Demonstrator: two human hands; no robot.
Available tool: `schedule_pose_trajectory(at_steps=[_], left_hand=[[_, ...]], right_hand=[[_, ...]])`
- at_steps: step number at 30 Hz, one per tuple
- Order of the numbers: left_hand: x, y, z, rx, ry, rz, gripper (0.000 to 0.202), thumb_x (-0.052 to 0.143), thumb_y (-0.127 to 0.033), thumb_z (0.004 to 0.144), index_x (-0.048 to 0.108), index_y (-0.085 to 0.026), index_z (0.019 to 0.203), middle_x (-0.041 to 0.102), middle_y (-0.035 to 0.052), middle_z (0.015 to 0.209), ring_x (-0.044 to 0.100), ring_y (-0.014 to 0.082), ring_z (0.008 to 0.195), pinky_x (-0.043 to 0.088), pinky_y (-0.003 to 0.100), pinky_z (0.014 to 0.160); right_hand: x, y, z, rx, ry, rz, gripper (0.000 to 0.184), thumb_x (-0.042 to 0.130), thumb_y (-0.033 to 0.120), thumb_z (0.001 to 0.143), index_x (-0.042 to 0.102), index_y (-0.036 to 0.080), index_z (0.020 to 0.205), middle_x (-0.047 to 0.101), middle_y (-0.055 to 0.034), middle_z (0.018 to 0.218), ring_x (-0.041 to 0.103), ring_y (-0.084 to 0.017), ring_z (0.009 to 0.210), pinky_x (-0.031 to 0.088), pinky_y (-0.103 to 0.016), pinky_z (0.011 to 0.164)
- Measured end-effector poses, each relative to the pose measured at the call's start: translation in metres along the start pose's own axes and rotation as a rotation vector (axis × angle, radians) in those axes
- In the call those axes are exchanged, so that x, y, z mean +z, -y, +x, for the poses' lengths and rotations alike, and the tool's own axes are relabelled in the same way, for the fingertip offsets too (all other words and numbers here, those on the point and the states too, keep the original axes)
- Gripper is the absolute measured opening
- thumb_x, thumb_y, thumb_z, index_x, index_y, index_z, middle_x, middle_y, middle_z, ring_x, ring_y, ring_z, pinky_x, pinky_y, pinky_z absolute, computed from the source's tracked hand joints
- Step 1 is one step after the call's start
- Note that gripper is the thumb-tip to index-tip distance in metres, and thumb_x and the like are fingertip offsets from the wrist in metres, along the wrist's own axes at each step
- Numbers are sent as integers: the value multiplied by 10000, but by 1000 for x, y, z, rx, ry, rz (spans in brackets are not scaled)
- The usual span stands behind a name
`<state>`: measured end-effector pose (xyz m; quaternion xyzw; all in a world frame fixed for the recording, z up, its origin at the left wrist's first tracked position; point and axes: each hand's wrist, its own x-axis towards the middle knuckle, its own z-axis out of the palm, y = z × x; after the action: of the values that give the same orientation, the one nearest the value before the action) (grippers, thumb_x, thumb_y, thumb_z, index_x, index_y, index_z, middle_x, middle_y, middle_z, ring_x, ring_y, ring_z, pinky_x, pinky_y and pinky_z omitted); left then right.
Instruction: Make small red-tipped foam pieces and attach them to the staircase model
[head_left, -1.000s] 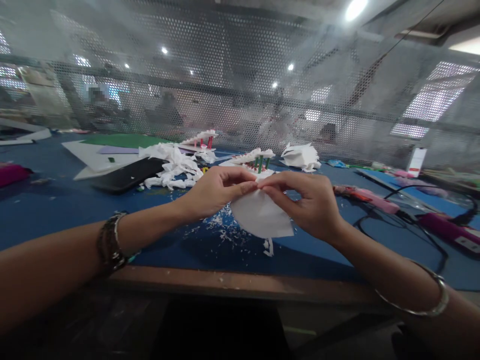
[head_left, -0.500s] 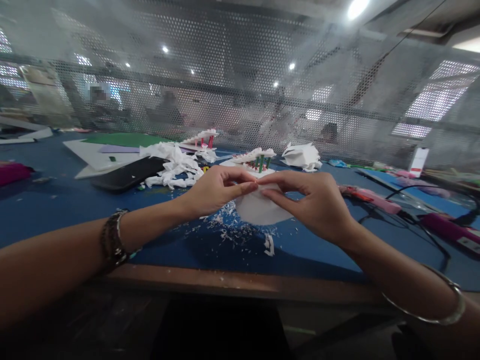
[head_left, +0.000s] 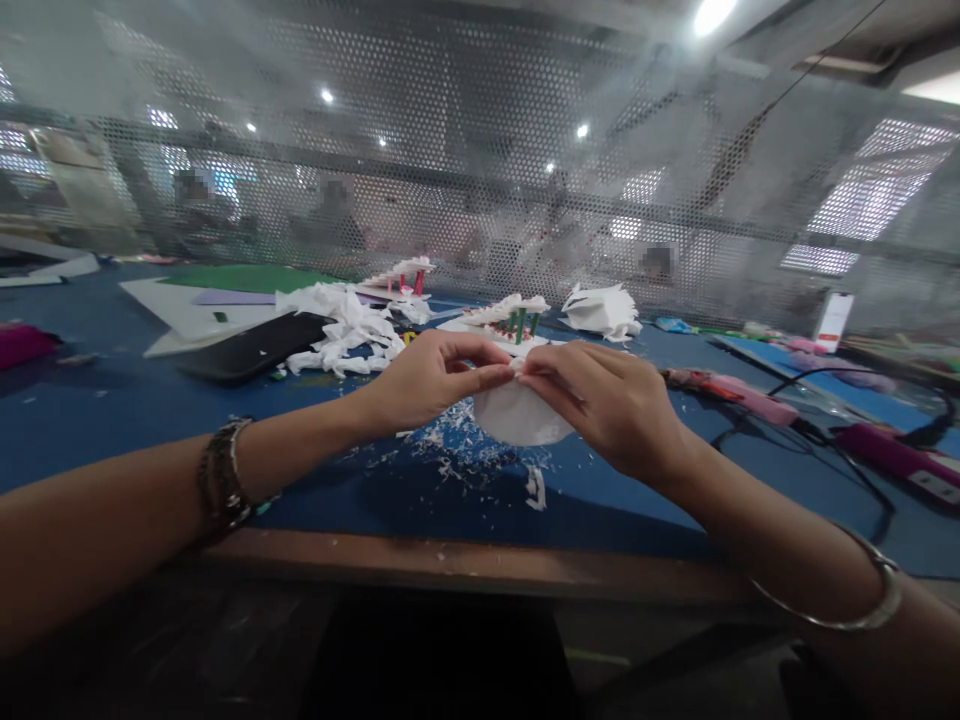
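Note:
Between my two hands hangs a thin white sheet (head_left: 521, 415), probably paper or tissue, with a rounded lower edge. My left hand (head_left: 439, 375) pinches its top edge with thumb and fingers. My right hand (head_left: 607, 390) pinches the same edge right beside it, so the fingertips nearly meet. The very top of the sheet is hidden by my fingers. Below it, white shreds (head_left: 457, 450) lie scattered on the blue table (head_left: 315, 500). Just beyond my hands stands a small white model with green posts (head_left: 517, 320).
Crumpled white paper (head_left: 349, 330) and a black phone-like slab (head_left: 255, 350) lie left. Behind stands another white model with red posts (head_left: 405, 275). At right are a pink tool (head_left: 750, 398) with cables, a purple power strip (head_left: 892, 455) and an upright phone (head_left: 834, 322).
My right hand has shifted slightly and curled its fingers in tighter at the sheet's edge. My left hand has barely moved and keeps its pinch.

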<state>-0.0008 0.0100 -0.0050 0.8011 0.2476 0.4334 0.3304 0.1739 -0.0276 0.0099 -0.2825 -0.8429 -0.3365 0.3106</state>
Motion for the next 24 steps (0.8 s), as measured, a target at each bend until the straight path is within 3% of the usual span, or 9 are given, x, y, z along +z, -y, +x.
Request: schedule_pose_trajectory(at_steps=[5, 13, 17, 24], left_hand=[[-2, -3, 0, 67, 2, 145, 158, 557, -288, 726, 625, -146, 733, 615, 17, 719, 518, 80, 627, 383, 173, 534], [-2, -4, 0, 80, 5, 194, 170, 562, -306, 712, 619, -148, 694, 609, 11, 681, 509, 77, 597, 377, 172, 526], [-3, -2, 1, 64, 2, 146, 165, 558, -306, 711, 618, -152, 716, 625, 17, 713, 527, 84, 624, 386, 171, 530], [-5, -1, 1, 44, -4, 100, 148, 562, -291, 701, 617, -154, 700, 625, 22, 713, 523, 84, 599, 390, 175, 502]], right_hand=[[-1, 1, 2, 78, 20, 163, 109, 476, 203, 800, 571, 157, 771, 625, -3, 679, 543, -77, 577, 412, -182, 531], [-8, 6, 5, 355, 82, 491, 155, 546, 179, 712, 627, 150, 841, 652, 12, 672, 594, -77, 598, 458, -169, 567], [-9, 4, 4, 277, 74, 387, 166, 552, 180, 715, 638, 156, 855, 644, 21, 645, 574, -71, 570, 430, -166, 527], [-5, 0, -1, 73, 60, 198, 161, 491, 182, 796, 616, 159, 895, 677, -9, 779, 607, -79, 655, 433, -158, 571]])
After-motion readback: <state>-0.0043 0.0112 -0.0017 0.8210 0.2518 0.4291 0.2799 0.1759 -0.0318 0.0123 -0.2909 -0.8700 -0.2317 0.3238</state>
